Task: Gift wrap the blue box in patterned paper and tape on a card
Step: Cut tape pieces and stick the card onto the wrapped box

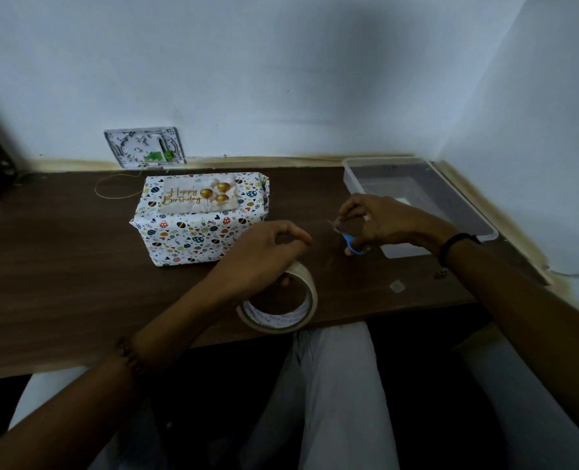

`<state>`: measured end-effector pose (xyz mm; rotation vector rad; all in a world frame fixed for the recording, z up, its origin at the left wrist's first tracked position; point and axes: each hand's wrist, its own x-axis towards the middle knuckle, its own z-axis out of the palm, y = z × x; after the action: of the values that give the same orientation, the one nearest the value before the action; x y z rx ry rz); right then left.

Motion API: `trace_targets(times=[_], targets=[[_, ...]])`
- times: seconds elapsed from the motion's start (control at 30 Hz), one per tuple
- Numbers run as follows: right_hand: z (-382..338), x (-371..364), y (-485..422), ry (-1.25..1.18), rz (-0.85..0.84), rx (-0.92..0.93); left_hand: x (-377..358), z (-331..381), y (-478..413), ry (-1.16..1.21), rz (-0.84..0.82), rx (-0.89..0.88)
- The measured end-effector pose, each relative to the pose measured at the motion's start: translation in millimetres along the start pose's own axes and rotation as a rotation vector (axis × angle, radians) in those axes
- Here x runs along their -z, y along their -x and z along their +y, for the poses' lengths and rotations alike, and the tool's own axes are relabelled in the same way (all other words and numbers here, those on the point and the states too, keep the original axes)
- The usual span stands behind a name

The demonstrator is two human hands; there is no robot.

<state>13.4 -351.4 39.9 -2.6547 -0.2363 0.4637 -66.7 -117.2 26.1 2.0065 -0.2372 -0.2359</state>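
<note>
The box [200, 228] is seen fully wrapped in patterned paper on the table [61, 266], with the card [198, 197] laid on top; whether it is taped cannot be told. The tape roll [277, 313] is gripped by the left hand [264, 256] and the scissors [353, 245] by the right hand [379, 220], so taping is judged unfinished.

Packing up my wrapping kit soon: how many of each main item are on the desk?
wrapped box: 1
birthday card: 1
tape roll: 1
scissors: 1
clear plastic container: 1
Total: 5
</note>
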Motion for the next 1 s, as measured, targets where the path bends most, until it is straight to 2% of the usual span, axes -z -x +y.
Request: trace_targets(times=[0.1, 0.23, 0.33, 0.47, 0.77, 1.0], targets=[[-2, -1, -1, 0.112, -0.096, -0.014, -2, 5, -17, -0.005, -0.080, 0.069], [1, -10, 2, 0.195, -0.196, -0.047, -6, 11, -44, -0.082, -0.266, 0.294], [5, -11, 4, -0.014, -0.223, -0.089, -10, 21, -49, -0.088, -0.411, 0.350], [6, -11, 4, -0.287, -0.192, -0.151, -19, 23, -65, -0.082, -0.495, 0.377], [5, -7, 10, -0.512, -0.208, -0.178, -26, 15, -91, -0.191, -0.548, 0.405], [20, 6, 22, -0.696, -0.124, -0.159, -31, 30, -78, -0.288, -0.407, 0.279]])
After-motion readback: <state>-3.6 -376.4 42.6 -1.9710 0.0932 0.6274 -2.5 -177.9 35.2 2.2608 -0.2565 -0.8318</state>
